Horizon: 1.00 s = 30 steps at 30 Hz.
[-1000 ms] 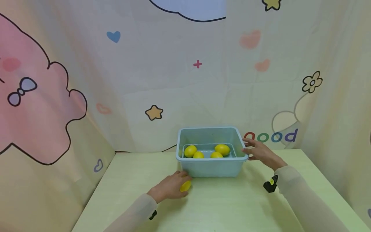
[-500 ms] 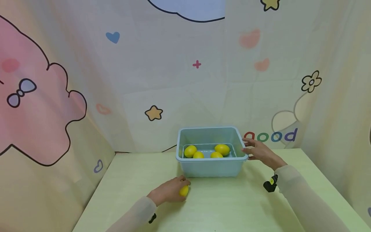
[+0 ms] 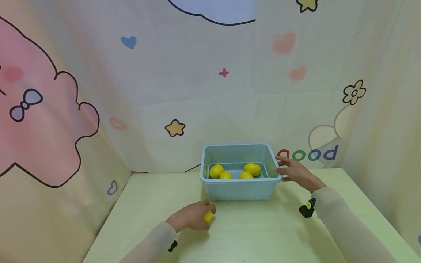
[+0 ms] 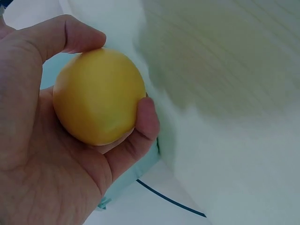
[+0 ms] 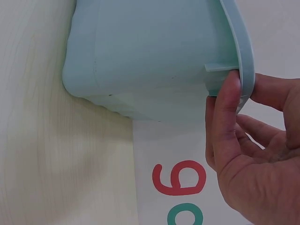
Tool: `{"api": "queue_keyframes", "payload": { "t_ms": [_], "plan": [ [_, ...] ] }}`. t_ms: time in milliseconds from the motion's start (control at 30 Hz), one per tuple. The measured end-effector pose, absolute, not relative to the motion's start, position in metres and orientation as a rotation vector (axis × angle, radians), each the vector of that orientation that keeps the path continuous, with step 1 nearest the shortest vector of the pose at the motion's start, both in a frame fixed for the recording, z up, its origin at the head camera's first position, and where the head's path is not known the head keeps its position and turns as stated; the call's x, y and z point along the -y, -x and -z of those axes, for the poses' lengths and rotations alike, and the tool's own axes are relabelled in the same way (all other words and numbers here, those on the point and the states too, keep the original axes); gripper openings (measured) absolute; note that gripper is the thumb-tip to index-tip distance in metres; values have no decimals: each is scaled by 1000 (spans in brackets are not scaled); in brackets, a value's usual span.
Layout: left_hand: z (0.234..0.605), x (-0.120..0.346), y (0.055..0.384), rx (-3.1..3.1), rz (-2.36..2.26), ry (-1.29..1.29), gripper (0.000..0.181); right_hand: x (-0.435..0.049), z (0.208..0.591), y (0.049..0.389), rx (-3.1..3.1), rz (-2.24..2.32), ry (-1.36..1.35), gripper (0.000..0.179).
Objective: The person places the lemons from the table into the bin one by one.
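My left hand (image 3: 190, 216) holds a yellow lemon (image 4: 97, 98) low over the table, in front of the bin's near left corner. Thumb and fingers curl round the fruit in the left wrist view, leaving much of its smooth skin showing. A light blue plastic bin (image 3: 240, 191) stands near the back of the table. Inside it lie several more lemons (image 3: 252, 169), the nearer ones partly hidden by the front wall. At the bin's right side, my right hand (image 3: 297, 176) pinches the rim (image 5: 246, 51) between thumb and fingers.
The pale wood-look table (image 3: 148, 197) meets a printed cloth backdrop (image 3: 184, 73) right behind the bin. A thin dark cable (image 3: 192, 168) runs along the back edge, left of the bin. Cloth also hangs at both sides.
My left hand has drawn the lemon slightly back from the bin, toward me, and more of the fruit is now covered by the fingers. The right hand and bin stay in place.
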State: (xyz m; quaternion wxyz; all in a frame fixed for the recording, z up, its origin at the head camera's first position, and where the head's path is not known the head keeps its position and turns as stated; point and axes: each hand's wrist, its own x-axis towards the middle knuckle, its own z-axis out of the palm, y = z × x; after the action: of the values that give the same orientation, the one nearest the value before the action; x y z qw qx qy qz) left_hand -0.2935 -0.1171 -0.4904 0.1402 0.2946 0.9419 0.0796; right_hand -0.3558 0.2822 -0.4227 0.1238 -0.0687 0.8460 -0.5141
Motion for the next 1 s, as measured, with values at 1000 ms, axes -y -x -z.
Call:
{"api": "queue_keyframes", "payload": {
  "t_ms": [1000],
  "plan": [
    [435, 113, 289, -2823, -193, -1062, 24, -284, 425, 358, -2507, 1465, 192, 73]
  ]
}}
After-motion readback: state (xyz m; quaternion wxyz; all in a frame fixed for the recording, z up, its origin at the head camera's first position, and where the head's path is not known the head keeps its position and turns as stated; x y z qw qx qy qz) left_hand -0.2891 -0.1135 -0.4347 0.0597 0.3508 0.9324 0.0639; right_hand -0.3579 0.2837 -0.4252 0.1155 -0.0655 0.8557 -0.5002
